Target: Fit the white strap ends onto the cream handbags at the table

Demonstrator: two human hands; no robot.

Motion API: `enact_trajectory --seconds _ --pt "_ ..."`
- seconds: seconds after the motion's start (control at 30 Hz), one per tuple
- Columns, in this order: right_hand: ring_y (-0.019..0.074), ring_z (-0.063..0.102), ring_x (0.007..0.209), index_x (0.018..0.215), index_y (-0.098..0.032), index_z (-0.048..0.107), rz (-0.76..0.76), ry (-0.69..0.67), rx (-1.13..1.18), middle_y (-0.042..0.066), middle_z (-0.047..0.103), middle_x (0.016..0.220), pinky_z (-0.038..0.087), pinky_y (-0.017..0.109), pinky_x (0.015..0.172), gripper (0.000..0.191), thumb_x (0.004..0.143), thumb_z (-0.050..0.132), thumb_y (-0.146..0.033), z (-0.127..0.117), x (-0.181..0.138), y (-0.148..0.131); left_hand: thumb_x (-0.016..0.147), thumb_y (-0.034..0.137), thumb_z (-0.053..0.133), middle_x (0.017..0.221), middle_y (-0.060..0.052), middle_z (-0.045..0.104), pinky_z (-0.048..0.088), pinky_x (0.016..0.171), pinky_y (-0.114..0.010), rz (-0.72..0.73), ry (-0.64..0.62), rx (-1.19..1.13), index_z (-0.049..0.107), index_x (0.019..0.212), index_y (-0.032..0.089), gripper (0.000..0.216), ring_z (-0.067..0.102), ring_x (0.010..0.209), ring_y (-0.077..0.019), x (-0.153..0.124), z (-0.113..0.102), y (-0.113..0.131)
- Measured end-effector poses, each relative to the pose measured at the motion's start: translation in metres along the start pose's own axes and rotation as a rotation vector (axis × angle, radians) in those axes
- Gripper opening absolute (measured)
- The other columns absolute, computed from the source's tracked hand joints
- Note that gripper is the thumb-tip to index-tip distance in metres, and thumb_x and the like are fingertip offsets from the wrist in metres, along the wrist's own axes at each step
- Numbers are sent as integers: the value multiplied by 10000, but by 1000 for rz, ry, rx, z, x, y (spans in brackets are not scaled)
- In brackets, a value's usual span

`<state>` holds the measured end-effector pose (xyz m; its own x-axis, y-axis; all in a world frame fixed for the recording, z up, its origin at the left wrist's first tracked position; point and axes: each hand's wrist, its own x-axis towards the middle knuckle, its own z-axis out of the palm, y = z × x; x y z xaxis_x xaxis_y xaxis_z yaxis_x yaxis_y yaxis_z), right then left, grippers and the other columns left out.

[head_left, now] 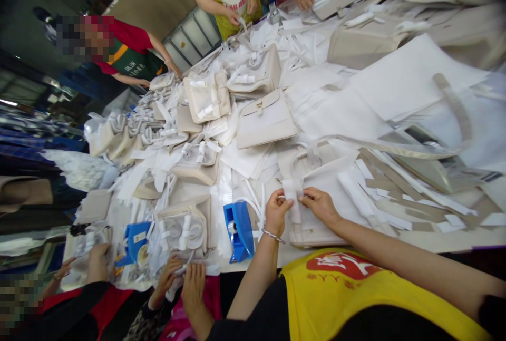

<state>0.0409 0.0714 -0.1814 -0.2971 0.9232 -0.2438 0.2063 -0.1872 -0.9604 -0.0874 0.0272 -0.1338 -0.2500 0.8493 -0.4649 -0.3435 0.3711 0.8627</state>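
My left hand (278, 208), with a bracelet at its wrist, pinches one edge of a white strip (293, 200). On the opposite edge, the thumb and fingers of my right hand (319, 205) are closed on the same strip. Whether a strap lies inside the strip, I cannot tell. Below my hands a pale beige bag (316, 233) lies flat near the table's front edge. A long beige strap (460, 119), blurred, loops up and out to the right. To the left of my left hand stands a blue tape dispenser (239, 233).
Finished-looking beige handbags (266, 119) and white sheets (411, 77) cover the table. Paper and card strips (419, 193) lie at the right. A second blue dispenser (136, 243) stands at the left. Co-workers' hands (182, 280) work close on my left, others across the table.
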Motion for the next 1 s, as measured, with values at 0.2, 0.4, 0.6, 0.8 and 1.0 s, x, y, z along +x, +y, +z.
enact_trajectory --seconds 0.2,0.4,0.6,0.8,1.0 --pt "125 506 527 612 -185 597 -3 -45 -50 -3 528 634 420 249 512 151 671 492 -277 -1 -6 10 535 314 672 662 23 534 369 555 -206 -117 18 -24 495 785 144 351 474 561 -67 19 12 -18" --pt "112 494 469 535 -159 565 91 -133 -64 -1 514 589 402 230 472 186 665 462 -242 -3 1 20 554 343 671 600 -10 542 366 544 -228 -286 -40 -54 544 747 92 341 475 529 -81 26 9 -31" --pt "100 510 508 568 -130 591 76 -274 -389 14 553 562 396 193 537 197 690 445 -176 -14 9 10 605 381 630 620 -51 588 410 632 -278 -351 -117 -156 582 749 86 331 543 605 -139 25 14 -37" --pt "116 557 565 638 -110 612 135 -333 -578 73 612 677 403 184 540 243 743 400 -166 -16 10 -2 565 361 662 551 -40 565 412 614 -284 -345 -48 -147 568 648 87 301 530 542 -131 28 21 -43" --pt "237 575 756 767 -37 617 174 -305 -736 192 599 808 427 272 650 224 742 420 -141 -12 7 -20 538 357 683 515 -17 542 375 563 -253 -326 11 -104 558 621 95 302 495 501 -103 27 21 -47"
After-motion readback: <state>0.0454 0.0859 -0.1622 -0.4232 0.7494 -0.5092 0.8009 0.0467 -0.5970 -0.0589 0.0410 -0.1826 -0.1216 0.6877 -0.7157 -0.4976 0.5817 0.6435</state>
